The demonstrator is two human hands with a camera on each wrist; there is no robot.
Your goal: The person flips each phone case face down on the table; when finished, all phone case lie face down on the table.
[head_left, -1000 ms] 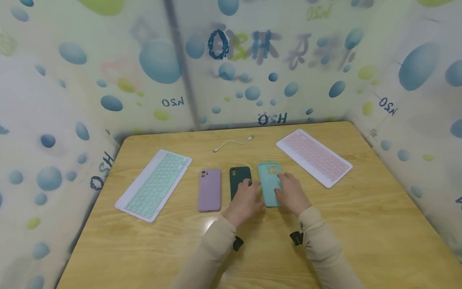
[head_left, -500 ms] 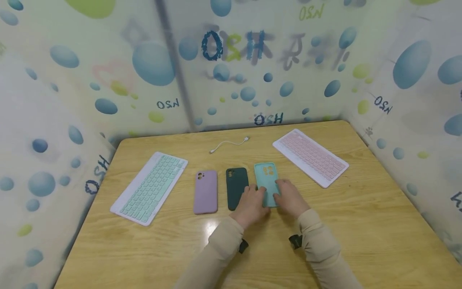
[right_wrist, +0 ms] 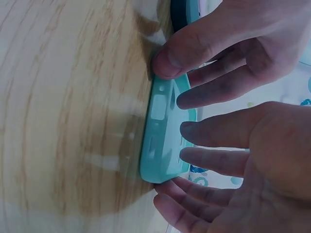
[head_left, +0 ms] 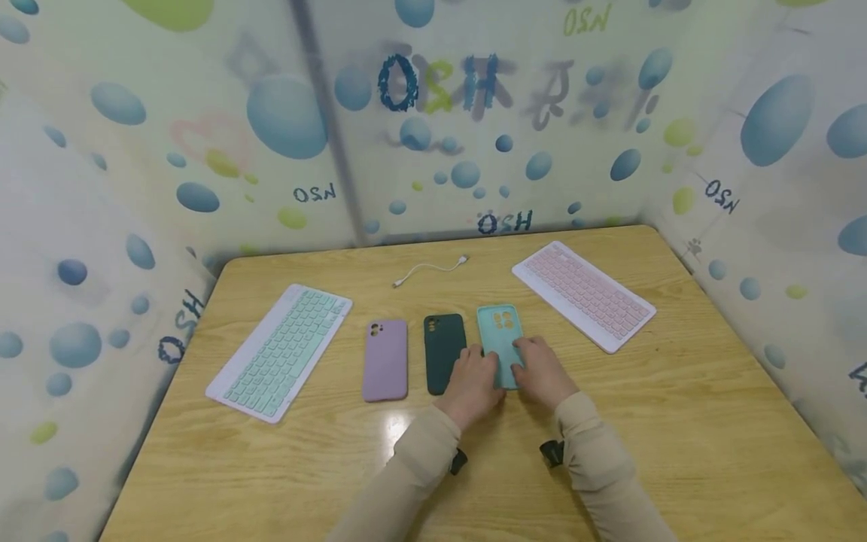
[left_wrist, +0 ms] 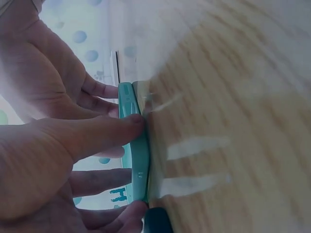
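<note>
The turquoise case (head_left: 503, 342) lies on the table (head_left: 318, 474), between the left hand (head_left: 472, 385) and the right hand (head_left: 545, 374). Both hands are loosely spread at its edges, neither closed round it. In the head view, the left hand conceals the case's near left corner and partly covers the dark green case (head_left: 443, 346). Firmness of contact cannot be determined.

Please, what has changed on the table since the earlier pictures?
The left hand moved right, off most of the dark case, and now grips the teal case at its near end. The right hand slid slightly toward that end. These cases, the purple case, mint keyboard, pink keyboard and cable stayed.
</note>
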